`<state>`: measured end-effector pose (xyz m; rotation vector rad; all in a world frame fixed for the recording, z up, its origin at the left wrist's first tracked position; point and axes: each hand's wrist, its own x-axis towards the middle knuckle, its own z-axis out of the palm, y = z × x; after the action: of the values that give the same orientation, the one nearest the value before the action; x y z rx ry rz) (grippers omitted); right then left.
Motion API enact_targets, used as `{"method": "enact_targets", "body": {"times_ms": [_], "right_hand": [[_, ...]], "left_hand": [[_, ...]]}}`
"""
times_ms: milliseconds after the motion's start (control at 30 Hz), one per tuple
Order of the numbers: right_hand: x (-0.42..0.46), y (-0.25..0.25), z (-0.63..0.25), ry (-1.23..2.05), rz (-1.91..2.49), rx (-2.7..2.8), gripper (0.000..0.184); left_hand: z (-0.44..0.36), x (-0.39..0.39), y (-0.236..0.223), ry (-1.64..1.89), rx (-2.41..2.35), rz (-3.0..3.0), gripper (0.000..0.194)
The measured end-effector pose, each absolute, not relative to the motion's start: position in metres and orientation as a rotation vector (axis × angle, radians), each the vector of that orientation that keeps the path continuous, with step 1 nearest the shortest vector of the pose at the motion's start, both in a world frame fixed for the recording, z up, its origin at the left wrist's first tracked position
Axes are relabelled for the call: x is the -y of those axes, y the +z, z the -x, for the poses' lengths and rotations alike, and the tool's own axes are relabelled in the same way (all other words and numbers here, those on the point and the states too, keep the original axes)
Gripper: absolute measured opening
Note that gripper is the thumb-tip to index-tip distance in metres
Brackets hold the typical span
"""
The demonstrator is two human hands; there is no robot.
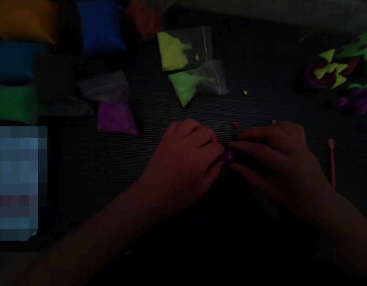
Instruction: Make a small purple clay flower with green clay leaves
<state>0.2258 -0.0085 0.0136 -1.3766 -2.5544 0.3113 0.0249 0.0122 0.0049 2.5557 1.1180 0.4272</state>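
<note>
The scene is very dark. My left hand [187, 159] and my right hand [278, 159] meet over a dark ribbed table [261, 71]. Between their fingertips sits a small purple clay piece [230, 156] with a yellow dot on it. Both hands pinch it, fingers curled and pressed together. A tiny red clay bit [235, 125] lies just beyond the hands, and a yellow crumb [245, 92] farther back.
Clear bags of yellow clay [173, 51], green clay [185, 86] and purple clay [116, 116] lie behind. Orange, blue and green packs [13, 101] line the left edge. A pink modelling tool [331, 161] lies right; a green and purple clay figure [344, 69] stands far right.
</note>
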Motion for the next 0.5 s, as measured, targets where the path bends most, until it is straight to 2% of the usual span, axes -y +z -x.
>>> {"method": "enact_targets", "body": {"times_ms": [267,500], "right_hand": [[0.0107,0.007,-0.2223,0.283,1.372,2.507,0.022],[0.0098,0.0084,-0.2245,0.29,1.386,2.509,0.028]], "left_hand": [[-0.0253,-0.0117,0.0044,0.394,-1.102,-2.546,0.016],[-0.0247,-0.0129,0.0056,0.393,-1.104,-2.501,0.016]]}}
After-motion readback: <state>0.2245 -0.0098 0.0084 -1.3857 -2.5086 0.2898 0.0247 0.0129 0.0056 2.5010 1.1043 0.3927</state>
